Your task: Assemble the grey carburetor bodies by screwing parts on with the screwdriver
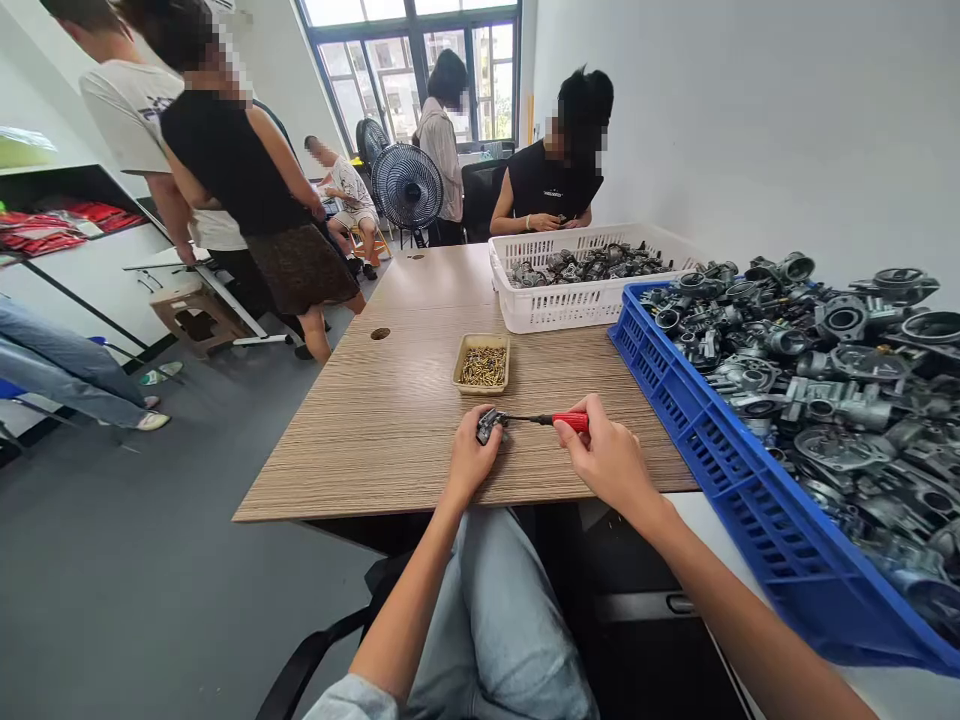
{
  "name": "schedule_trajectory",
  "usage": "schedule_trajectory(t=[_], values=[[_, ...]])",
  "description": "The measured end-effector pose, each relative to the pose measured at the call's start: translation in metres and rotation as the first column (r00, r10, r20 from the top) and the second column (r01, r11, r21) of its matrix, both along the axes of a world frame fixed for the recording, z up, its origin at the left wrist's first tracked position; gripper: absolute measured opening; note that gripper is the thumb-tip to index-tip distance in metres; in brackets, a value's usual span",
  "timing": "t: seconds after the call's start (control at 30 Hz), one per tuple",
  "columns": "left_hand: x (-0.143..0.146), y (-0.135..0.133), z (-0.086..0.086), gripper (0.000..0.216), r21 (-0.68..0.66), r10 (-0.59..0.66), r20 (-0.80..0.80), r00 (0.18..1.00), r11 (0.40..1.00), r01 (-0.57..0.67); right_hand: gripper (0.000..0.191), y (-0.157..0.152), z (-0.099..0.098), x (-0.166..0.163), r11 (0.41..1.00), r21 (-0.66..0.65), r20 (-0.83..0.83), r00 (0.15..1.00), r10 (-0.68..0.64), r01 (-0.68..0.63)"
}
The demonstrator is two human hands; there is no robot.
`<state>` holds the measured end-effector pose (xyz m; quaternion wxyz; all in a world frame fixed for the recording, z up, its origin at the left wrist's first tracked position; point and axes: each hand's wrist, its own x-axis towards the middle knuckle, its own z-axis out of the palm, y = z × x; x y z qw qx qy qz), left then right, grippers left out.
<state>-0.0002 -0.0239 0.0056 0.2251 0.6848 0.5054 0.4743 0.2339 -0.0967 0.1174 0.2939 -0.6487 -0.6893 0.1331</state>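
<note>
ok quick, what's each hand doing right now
left hand: closed on a small metal part
right hand: closed on a red-handled screwdriver, its tip at the part

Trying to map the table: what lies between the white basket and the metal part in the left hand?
In the head view, a small tan tray of brass screws sits between the white basket and the metal part.

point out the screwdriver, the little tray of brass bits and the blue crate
screwdriver [573,421]: head view, red handle
tray of brass bits [480,390]: head view, near rim
blue crate [750,480]: head view, long side wall
</note>
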Motion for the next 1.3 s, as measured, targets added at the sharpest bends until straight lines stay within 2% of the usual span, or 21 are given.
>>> schedule_trajectory(t=[1.0,1.3], values=[[0.0005,-0.0030,0.0051,0.028,-0.034,0.008,0.056,0.998,0.999,-0.006,0.020,0.0002,-0.0002,-0.0039,0.999,-0.031,0.003,1.000,-0.008,0.008],[-0.0007,-0.0020,0.0007,0.030,-0.014,-0.006,0.033,0.999,1.000,0.006,0.022,-0.0011,-0.0028,-0.0064,0.997,-0.008,0.165,0.983,-0.076,0.078]])
